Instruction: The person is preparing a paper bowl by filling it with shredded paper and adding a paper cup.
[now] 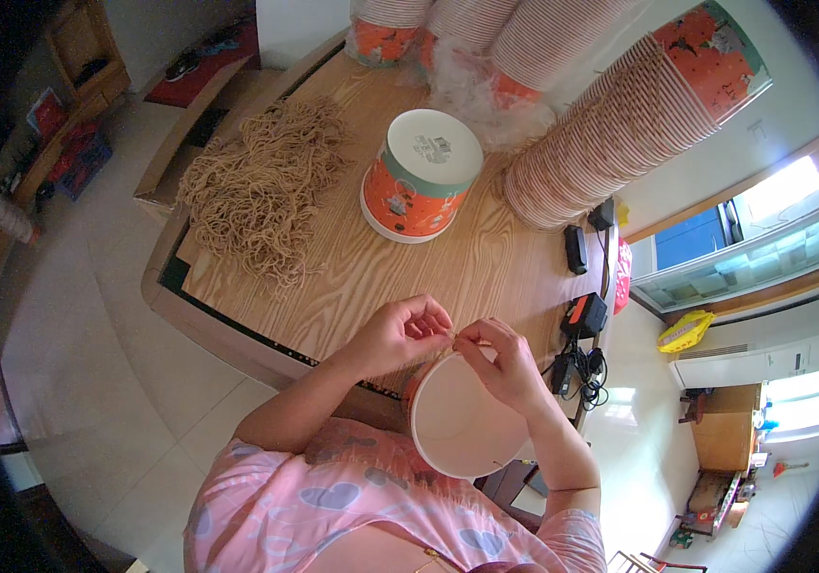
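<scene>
A paper bucket (pixel 462 420) with a white inside rests tilted against my lap at the table's front edge, its open mouth facing up. Above its far rim my left hand (pixel 409 329) and my right hand (pixel 503 361) meet, thumbs and fingertips pinched together. Between them shows a small bit of tan cord, mostly hidden by the fingers. My right wrist crosses over the bucket's mouth. Farther back, an orange and green bucket (pixel 414 205) stands upside down on a white rim. Left of it lies a heaped tangle of tan cords (pixel 261 186).
A tall leaning stack of nested buckets (pixel 610 134) with cords along its side fills the table's back right. More stacks (pixel 533 43) with clear plastic wrap (pixel 471 91) stand behind. Black adapters and coiled cables (pixel 579 371) lie along the right edge of the wooden table (pixel 333 286).
</scene>
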Action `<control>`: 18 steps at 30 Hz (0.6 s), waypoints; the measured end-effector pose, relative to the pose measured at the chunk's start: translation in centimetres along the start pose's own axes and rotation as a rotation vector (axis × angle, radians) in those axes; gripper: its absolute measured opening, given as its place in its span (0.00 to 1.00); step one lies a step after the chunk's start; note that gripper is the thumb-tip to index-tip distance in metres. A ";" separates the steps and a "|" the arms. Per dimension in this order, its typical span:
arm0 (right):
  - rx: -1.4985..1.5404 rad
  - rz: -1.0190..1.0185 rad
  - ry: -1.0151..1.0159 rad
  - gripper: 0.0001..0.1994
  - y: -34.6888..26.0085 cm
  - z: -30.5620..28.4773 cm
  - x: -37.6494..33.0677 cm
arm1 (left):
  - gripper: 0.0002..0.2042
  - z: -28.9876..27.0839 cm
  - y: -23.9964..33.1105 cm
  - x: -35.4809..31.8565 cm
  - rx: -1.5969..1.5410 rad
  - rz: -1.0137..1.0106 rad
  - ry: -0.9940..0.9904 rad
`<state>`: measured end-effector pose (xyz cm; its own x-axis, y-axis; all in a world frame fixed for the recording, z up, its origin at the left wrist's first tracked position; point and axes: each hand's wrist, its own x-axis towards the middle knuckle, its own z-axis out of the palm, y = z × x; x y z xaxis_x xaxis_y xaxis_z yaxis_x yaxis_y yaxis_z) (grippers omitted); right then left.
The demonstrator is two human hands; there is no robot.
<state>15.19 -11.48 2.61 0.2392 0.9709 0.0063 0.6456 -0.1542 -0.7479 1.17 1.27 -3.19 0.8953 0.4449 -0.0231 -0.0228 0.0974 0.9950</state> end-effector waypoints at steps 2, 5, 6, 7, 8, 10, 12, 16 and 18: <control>0.005 0.011 -0.003 0.05 0.1 0.0 0.0 | 0.10 0.1 0.3 -0.1 -0.013 0.020 -0.031; 0.011 0.023 -0.004 0.05 0.1 0.0 -0.1 | 0.10 0.1 0.5 -0.1 -0.026 0.017 -0.046; 0.012 0.023 -0.003 0.05 0.1 0.0 -0.1 | 0.10 0.1 0.5 -0.1 -0.025 0.017 -0.045; 0.013 0.023 -0.003 0.05 0.1 0.0 -0.1 | 0.10 0.2 0.4 -0.1 -0.037 0.026 -0.054; 0.011 0.006 0.004 0.05 0.2 0.0 0.0 | 0.11 0.2 0.4 -0.1 -0.049 0.035 -0.062; 0.009 -0.012 0.011 0.05 0.2 0.1 0.0 | 0.10 0.3 0.0 -0.1 -0.009 0.058 -0.044; 0.004 0.001 0.004 0.05 0.2 0.1 0.0 | 0.10 0.4 -0.1 0.0 0.030 0.080 -0.027; -0.006 -0.002 -0.002 0.05 0.1 0.0 0.0 | 0.09 0.4 0.2 0.1 0.046 0.105 0.025; -0.024 -0.010 -0.006 0.05 0.1 -0.1 0.0 | 0.08 0.4 0.3 0.1 0.026 0.102 0.029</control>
<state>15.27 -11.47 2.61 0.2285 0.9735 0.0093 0.6649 -0.1490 -0.7319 1.42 1.03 -2.87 0.8758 0.4766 0.0761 -0.1016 0.0278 0.9944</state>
